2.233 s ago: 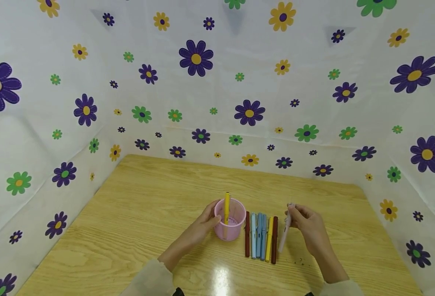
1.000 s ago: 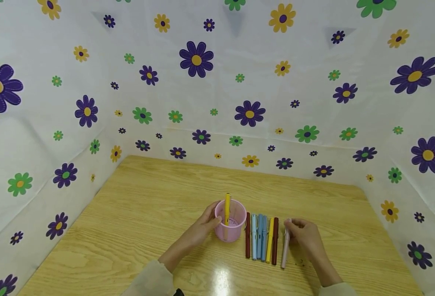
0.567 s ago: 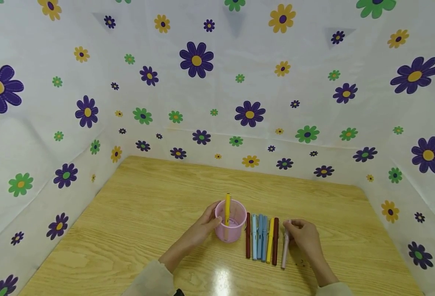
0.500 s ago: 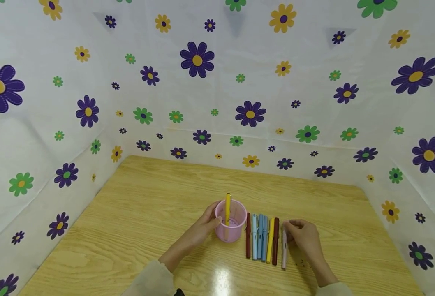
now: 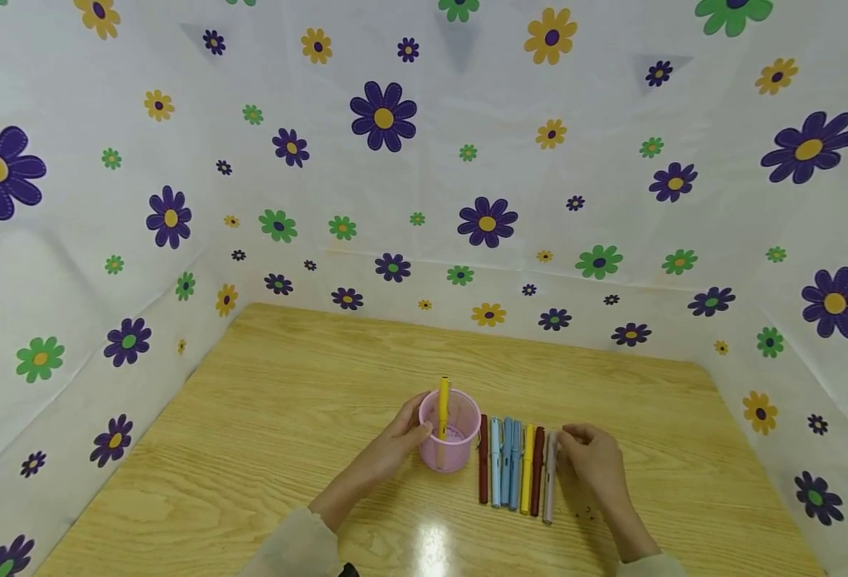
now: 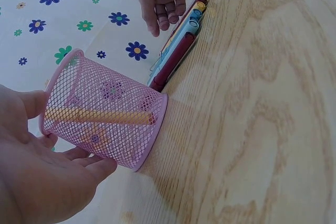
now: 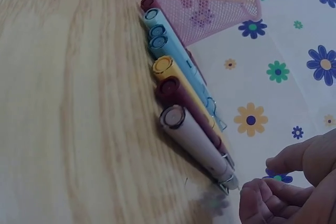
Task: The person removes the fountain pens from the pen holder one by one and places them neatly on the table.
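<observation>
My left hand [image 5: 398,439] holds a pink mesh pen cup [image 5: 438,457] upright on the table, thumb at the rim and fingers around the side. One yellow pen [image 5: 443,405] stands inside it; the left wrist view shows this pen [image 6: 100,115] through the mesh. Right of the cup lies a row of capped pens: dark red [image 5: 483,461], several blue, yellow [image 5: 527,469], dark red [image 5: 537,473]. At the row's right end is a pale greyish-pink pen [image 5: 550,479]. My right hand [image 5: 600,469] is beside its clip end, thumb and fingers apart, holding nothing.
The wooden table [image 5: 308,361] is walled at the back and sides by white flower-printed cloth [image 5: 424,176]. A few small dark specks [image 5: 588,513] lie on the table near the right wrist.
The right hand lowered the pale pen from a tilted hold onto the table, shifted it left against the row and let go. The left hand and cup stayed put.
</observation>
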The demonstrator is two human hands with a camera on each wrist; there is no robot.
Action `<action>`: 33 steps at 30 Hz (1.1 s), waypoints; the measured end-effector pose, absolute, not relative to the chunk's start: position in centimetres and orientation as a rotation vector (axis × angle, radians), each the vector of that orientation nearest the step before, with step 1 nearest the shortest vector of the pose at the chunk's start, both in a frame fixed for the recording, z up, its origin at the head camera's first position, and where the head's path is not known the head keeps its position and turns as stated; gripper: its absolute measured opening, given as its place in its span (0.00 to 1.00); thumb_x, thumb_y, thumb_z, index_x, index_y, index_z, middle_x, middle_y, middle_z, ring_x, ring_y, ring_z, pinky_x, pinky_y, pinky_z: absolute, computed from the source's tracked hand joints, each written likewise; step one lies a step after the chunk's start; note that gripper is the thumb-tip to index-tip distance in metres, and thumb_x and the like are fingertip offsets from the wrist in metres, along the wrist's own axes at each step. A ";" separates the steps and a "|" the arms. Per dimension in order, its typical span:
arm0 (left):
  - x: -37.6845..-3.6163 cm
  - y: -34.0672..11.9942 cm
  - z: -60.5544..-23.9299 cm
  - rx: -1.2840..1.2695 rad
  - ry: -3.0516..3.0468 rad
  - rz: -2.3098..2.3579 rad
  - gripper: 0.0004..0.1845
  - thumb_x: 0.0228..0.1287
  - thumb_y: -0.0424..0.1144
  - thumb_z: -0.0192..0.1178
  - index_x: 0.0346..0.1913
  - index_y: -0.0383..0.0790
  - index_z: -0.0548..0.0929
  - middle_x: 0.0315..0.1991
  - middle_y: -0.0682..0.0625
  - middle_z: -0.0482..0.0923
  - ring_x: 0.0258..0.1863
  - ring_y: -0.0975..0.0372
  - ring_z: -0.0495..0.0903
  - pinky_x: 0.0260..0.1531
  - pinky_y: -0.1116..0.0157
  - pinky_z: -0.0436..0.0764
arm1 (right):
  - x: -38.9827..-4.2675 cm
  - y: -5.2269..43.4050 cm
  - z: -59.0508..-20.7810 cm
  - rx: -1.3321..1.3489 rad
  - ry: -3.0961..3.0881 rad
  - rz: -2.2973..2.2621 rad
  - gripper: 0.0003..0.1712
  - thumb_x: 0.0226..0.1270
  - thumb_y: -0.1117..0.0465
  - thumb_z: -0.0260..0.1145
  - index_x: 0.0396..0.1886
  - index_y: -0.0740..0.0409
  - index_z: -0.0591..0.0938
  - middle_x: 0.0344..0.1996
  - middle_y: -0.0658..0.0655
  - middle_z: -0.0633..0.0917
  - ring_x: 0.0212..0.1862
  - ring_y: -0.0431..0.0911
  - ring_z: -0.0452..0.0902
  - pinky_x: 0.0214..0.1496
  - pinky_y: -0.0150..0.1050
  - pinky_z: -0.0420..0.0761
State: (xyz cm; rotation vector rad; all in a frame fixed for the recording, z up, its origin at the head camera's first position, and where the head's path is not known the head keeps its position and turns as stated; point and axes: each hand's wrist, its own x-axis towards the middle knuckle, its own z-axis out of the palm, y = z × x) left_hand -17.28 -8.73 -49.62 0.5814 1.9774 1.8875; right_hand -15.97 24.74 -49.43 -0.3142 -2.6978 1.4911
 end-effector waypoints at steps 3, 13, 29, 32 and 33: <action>-17.3 -8.7 -49.6 0.586 1.982 1.887 0.31 0.86 0.39 0.42 0.83 0.38 0.46 0.82 0.36 0.44 0.81 0.43 0.43 0.78 0.43 0.47 | -15.9 24.6 -49.1 -0.303 -2.651 1.542 0.22 0.77 0.60 0.64 0.58 0.75 0.81 0.40 0.63 0.86 0.35 0.45 0.80 0.30 0.32 0.82; -17.3 -8.6 -49.5 0.587 1.990 1.889 0.31 0.85 0.37 0.41 0.83 0.37 0.47 0.82 0.35 0.45 0.81 0.43 0.44 0.78 0.43 0.47 | -16.4 22.8 -47.8 -0.280 -2.462 1.743 0.23 0.80 0.57 0.61 0.64 0.69 0.79 0.51 0.70 0.84 0.44 0.53 0.85 0.45 0.37 0.87; -17.1 -8.7 -49.4 0.557 2.000 1.886 0.31 0.86 0.39 0.42 0.83 0.41 0.48 0.82 0.37 0.46 0.81 0.43 0.44 0.77 0.42 0.48 | -17.9 18.3 -46.0 -0.126 -2.336 1.982 0.20 0.77 0.59 0.66 0.61 0.68 0.81 0.48 0.65 0.86 0.47 0.55 0.84 0.47 0.35 0.86; -17.2 -8.7 -49.6 0.571 1.996 1.895 0.31 0.85 0.40 0.43 0.83 0.40 0.48 0.82 0.36 0.47 0.81 0.43 0.45 0.78 0.42 0.48 | -18.3 17.3 -45.8 -0.093 -2.335 1.985 0.20 0.76 0.59 0.67 0.60 0.67 0.82 0.47 0.64 0.86 0.46 0.51 0.84 0.46 0.33 0.86; -17.2 -8.7 -49.6 0.576 1.996 1.896 0.31 0.85 0.40 0.43 0.83 0.40 0.48 0.82 0.36 0.47 0.81 0.43 0.45 0.78 0.43 0.48 | -18.4 16.9 -45.8 -0.081 -2.325 1.998 0.20 0.76 0.59 0.67 0.59 0.68 0.82 0.47 0.63 0.87 0.45 0.50 0.84 0.46 0.33 0.86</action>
